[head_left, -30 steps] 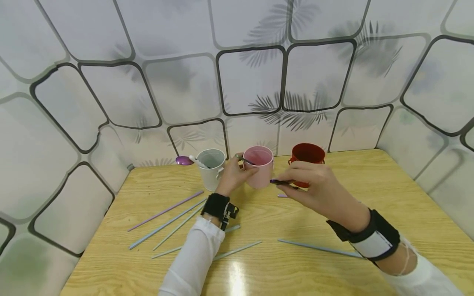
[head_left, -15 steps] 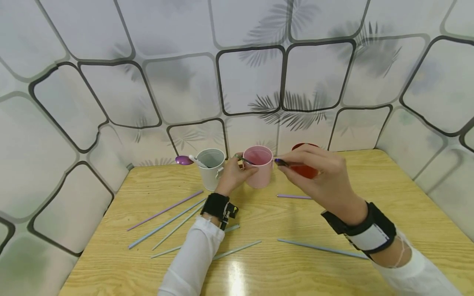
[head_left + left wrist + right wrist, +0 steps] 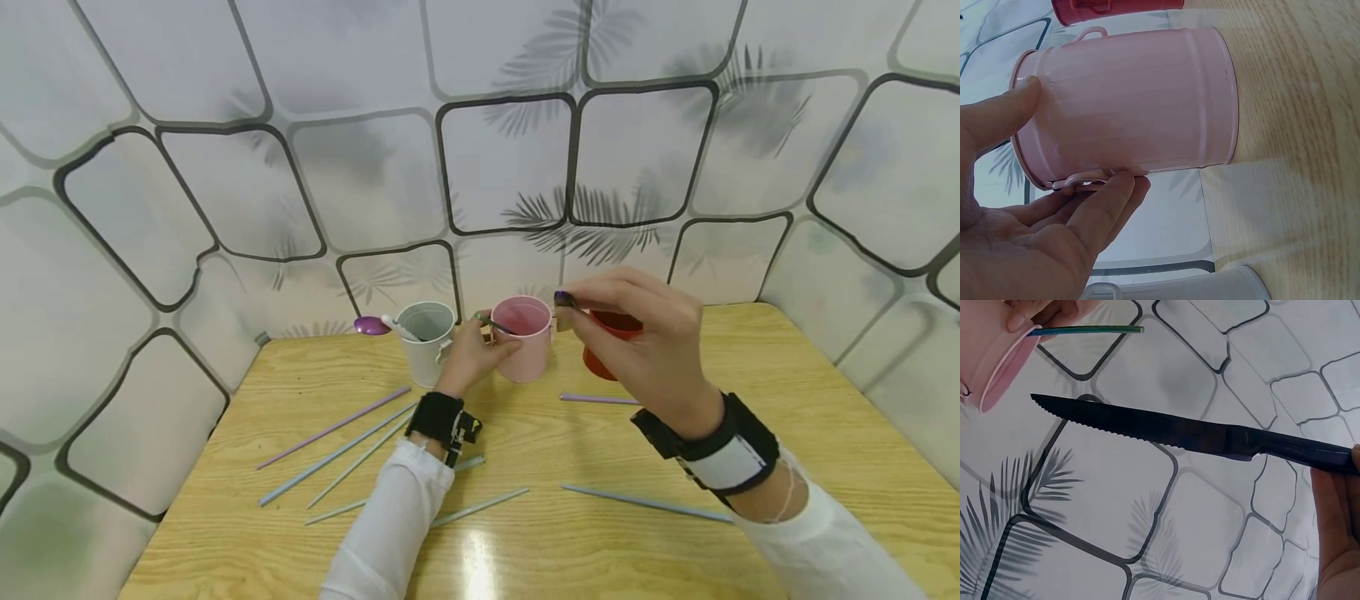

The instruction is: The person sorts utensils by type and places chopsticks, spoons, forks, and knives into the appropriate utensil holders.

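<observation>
My left hand [image 3: 471, 354] grips the pink bucket [image 3: 528, 362] at its left side, thumb on the outer wall below the rim and fingers by the small side handle [image 3: 1082, 181]. A thin green-blue handle [image 3: 1097, 329] sticks out over the bucket's rim beside that thumb. Right of the bucket and raised above the table, my right hand [image 3: 648, 333] pinches a dark serrated knife [image 3: 1166, 429] by its handle. In the right wrist view the blade's tip points toward the bucket's side and stays apart from it.
A white bucket [image 3: 427, 362] stands at the left, with a purple spoon [image 3: 371, 325] and a white stick-like piece [image 3: 400, 327] at its rim. Behind my right hand is a red bucket [image 3: 597, 364]. Several thin sticks, including a purple one [image 3: 337, 426] and a blue one [image 3: 648, 502], lie on the table.
My right hand has risen with the knife, from low in front of the red bucket to about the pink bucket's rim height and above. My left hand and the pink bucket have stayed put.
</observation>
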Demonstrator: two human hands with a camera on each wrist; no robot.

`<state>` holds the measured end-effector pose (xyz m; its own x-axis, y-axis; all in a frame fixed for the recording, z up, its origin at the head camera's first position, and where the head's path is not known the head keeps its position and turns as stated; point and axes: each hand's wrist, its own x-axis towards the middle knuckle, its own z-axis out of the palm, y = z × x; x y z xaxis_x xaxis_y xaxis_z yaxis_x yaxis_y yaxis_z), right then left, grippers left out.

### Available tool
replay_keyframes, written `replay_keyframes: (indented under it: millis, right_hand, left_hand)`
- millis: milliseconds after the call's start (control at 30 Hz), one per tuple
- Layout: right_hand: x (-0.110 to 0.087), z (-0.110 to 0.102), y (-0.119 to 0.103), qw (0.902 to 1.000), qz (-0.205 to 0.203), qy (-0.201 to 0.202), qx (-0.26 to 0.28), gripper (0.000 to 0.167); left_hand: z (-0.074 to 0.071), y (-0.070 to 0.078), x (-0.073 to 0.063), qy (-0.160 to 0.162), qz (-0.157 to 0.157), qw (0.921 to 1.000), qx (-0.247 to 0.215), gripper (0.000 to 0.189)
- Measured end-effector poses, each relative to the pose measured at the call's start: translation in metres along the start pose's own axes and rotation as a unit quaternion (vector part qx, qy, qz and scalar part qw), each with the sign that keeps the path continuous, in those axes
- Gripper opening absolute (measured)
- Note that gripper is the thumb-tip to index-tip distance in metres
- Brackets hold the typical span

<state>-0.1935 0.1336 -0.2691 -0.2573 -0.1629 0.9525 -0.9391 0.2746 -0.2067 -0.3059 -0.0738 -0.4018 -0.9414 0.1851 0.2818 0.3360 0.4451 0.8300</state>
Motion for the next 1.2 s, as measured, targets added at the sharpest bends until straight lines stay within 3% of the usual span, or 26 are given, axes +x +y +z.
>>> replay_keyframes:
  millis: [433, 533, 667, 1000, 1200]
  right_hand:
    - [-0.008, 0.02, 0.027, 0.9998, 0.002, -0.014, 0.01, 0.031]
    - [-0.012, 0.026, 0.035, 0.9994, 0.015, -0.029, 0.012, 0.015]
    - [-0.019, 0.036, 0.045, 0.998, 0.035, -0.043, 0.03, 0.032]
    - [-0.039, 0.058, 0.067, 0.9919, 0.076, -0.081, 0.061, 0.031]
    - [-0.052, 0.066, 0.078, 0.9874, 0.1, -0.111, 0.052, 0.029]
  left_hand:
    - [-0.001, -0.001, -0.001, -0.001, 0.004, 1.0, -0.009, 0.059]
    - [-0.001, 0.0, 0.0, -0.002, -0.001, 1.0, -0.006, 0.059]
    - [-0.001, 0.0, 0.0, -0.005, -0.007, 1.0, -0.004, 0.059]
    - [-0.003, 0.0, -0.001, -0.009, 0.015, 0.9998, -0.014, 0.056]
    - [-0.003, -0.001, -0.002, -0.009, 0.025, 0.9995, -0.018, 0.041]
